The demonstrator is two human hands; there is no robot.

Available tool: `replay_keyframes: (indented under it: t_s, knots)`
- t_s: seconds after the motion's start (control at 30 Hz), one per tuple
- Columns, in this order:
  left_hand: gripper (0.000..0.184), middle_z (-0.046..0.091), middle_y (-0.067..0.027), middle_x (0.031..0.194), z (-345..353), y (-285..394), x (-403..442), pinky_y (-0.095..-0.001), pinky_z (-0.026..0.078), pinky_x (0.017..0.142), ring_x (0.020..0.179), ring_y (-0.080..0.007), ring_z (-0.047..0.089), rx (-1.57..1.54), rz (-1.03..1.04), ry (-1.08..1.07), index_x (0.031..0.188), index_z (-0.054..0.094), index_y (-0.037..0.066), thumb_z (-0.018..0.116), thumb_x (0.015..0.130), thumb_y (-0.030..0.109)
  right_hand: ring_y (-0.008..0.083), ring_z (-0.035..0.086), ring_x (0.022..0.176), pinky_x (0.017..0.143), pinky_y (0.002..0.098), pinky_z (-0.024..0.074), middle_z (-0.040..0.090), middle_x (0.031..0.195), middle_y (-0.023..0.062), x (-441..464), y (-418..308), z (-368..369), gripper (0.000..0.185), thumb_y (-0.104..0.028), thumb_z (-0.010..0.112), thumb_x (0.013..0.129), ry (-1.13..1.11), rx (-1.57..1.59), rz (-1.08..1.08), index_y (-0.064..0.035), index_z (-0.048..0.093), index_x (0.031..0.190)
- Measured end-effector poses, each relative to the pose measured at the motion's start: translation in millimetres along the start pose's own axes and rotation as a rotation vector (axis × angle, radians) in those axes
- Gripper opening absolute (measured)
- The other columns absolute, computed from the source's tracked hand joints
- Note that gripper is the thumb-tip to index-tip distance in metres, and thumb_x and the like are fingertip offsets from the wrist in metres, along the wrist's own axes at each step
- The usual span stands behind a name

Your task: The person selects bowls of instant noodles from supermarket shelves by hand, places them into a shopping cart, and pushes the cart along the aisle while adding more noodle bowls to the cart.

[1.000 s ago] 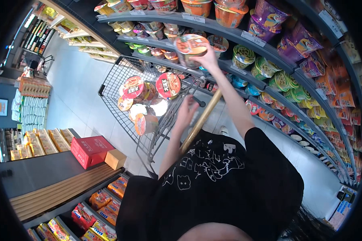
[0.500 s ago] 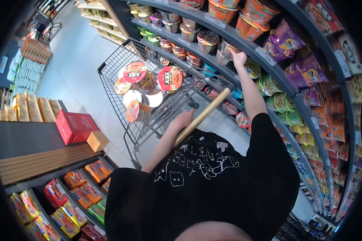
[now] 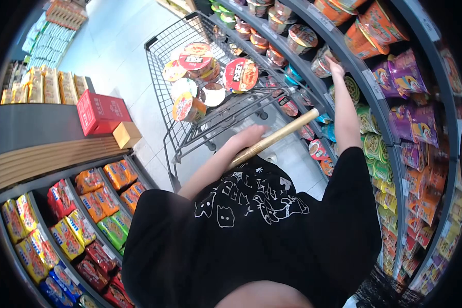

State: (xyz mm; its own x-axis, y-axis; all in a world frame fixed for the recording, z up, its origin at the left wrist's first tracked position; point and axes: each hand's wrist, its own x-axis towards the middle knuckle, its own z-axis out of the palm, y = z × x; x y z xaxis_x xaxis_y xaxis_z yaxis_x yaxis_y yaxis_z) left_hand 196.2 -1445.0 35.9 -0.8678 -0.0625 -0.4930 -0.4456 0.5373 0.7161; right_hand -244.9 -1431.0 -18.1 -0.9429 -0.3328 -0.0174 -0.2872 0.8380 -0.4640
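Note:
My right hand [image 3: 335, 68] reaches to a shelf on the right, its fingers closed against the side of a clear-sided instant noodle cup [image 3: 321, 62]. That cup stands in the shelf row beside another noodle cup [image 3: 302, 38]. My left hand [image 3: 249, 136] is at the wooden-looking handle [image 3: 285, 132] of the shopping cart, blurred, so its grip is unclear. Inside the wire shopping cart [image 3: 161, 77] lie several instant noodle tubs, among them a red-lidded tub [image 3: 241, 75], a stacked red tub [image 3: 196, 60] and an orange tub [image 3: 189, 108].
Curved shelves [image 3: 362, 72] with orange tubs [image 3: 367, 38] and purple packets [image 3: 413, 123] rise close on the right. At the left stand a red box [image 3: 103, 113], a small tan box [image 3: 127, 135] and a rack of biscuit-like packets [image 3: 91, 203]. Tiled floor [image 3: 113, 46] lies beyond the cart.
The view has shifted, so cart and shelves appear farther right and higher. My right hand stays at the same noodle cup. My left hand remains by the handle, its fingers slightly shifted.

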Motion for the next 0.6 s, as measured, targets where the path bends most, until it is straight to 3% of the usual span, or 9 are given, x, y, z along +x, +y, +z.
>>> replay_keyframes:
  t_s: [0.07, 0.1, 0.17, 0.23, 0.27, 0.3, 0.4, 0.5, 0.6]
  knots:
    - [0.036, 0.055, -0.0158, 0.099, -19, 16, -9, -0.0332, 0.043, 0.077, 0.091, -0.0253, 0.055, -0.186, 0.193, 0.294, 0.113, 0.043, 0.004, 0.047, 0.079, 0.016, 0.0272, 0.048, 0.101, 0.09, 0.0355, 0.0318, 0.052, 0.107, 0.0161, -32, -13, -26, 0.073, -0.054, 0.066, 0.054, -0.119, 0.202, 0.116, -0.0013, 0.052, 0.102]
    - [0.036, 0.055, -0.0158, 0.099, -34, 24, -17, -0.0332, 0.043, 0.077, 0.091, -0.0253, 0.055, -0.189, 0.183, 0.289, 0.113, 0.043, 0.004, 0.047, 0.079, 0.016, 0.0272, 0.048, 0.101, 0.09, 0.0355, 0.0318, 0.052, 0.107, 0.0161, -56, -13, -19, 0.073, -0.054, 0.066, 0.054, -0.13, 0.2, 0.121, -0.0013, 0.052, 0.102]
    - [0.034, 0.056, -0.0117, 0.099, -66, 31, -34, -0.0299, 0.044, 0.075, 0.088, -0.0193, 0.056, -0.88, 0.245, 0.241, 0.111, 0.045, 0.002, 0.049, 0.08, 0.014, 0.0278, 0.049, 0.098, 0.089, 0.0344, 0.033, 0.055, 0.101, 0.0142, -90, 3, 6, 0.062, -0.044, 0.069, 0.058, 0.492, 0.299, -0.054, -0.0009, 0.053, 0.099]
    - [0.032, 0.056, -0.0093, 0.099, -90, 12, -37, -0.0279, 0.045, 0.074, 0.087, -0.0168, 0.055, -1.131, 0.207, 0.257, 0.11, 0.045, 0.002, 0.047, 0.082, 0.016, 0.0267, 0.05, 0.096, 0.087, 0.0315, 0.0345, 0.055, 0.098, 0.0132, -167, -17, -53, 0.043, -0.026, 0.066, 0.067, -0.057, 0.552, -0.301, -0.0004, 0.052, 0.098]
    - [0.033, 0.055, -0.0104, 0.099, -98, -14, -25, -0.0273, 0.046, 0.074, 0.088, -0.0171, 0.055, -1.211, 0.225, 0.289, 0.111, 0.043, 0.001, 0.047, 0.082, 0.015, 0.0254, 0.05, 0.097, 0.086, 0.0306, 0.0348, 0.055, 0.099, 0.0132, -199, -28, -73, 0.036, -0.02, 0.062, 0.07, -0.148, 0.676, -0.239, -0.0006, 0.052, 0.099]
    - [0.031, 0.054, -0.0118, 0.102, -110, -36, -16, -0.028, 0.046, 0.075, 0.09, -0.0186, 0.054, -1.39, 0.044, 0.392, 0.11, 0.045, 0.0, 0.045, 0.082, 0.016, 0.0241, 0.05, 0.097, 0.086, 0.0296, 0.0351, 0.055, 0.099, 0.0132, -228, -42, -90, 0.03, -0.013, 0.059, 0.073, -0.237, 0.801, -0.172, -0.0008, 0.051, 0.099]
    - [0.028, 0.051, -0.0134, 0.107, -122, -130, 28, -0.0317, 0.045, 0.081, 0.098, -0.0228, 0.051, -1.88, -0.17, 0.515, 0.103, 0.047, -0.001, 0.035, 0.085, 0.017, 0.0203, 0.052, 0.093, 0.086, 0.0313, 0.0353, 0.057, 0.094, 0.0101, -300, -87, -113, 0.026, -0.005, 0.054, 0.073, -0.071, 0.603, -0.33, -0.0026, 0.052, 0.099]
    - [0.027, 0.046, -0.0193, 0.105, -87, -235, 88, -0.0405, 0.046, 0.076, 0.091, -0.0295, 0.051, -1.989, -0.537, 0.756, 0.103, 0.037, 0.002, 0.034, 0.084, 0.02, 0.0189, 0.054, 0.084, 0.085, 0.0334, 0.0347, 0.059, 0.086, 0.004, -336, -97, -86, 0.026, -0.006, 0.056, 0.07, -0.12, 0.202, -0.594, -0.0073, 0.054, 0.096]
    - [0.032, 0.045, -0.0208, 0.107, -44, -312, 120, -0.0403, 0.048, 0.071, 0.091, -0.0332, 0.05, -2.045, -0.703, 0.798, 0.108, 0.033, 0.005, 0.034, 0.085, 0.028, 0.0189, 0.054, 0.078, 0.083, 0.0332, 0.0348, 0.059, 0.082, 0.001, -341, -95, -74, 0.021, -0.007, 0.056, 0.068, -0.008, 0.176, -0.52, -0.0099, 0.056, 0.089]
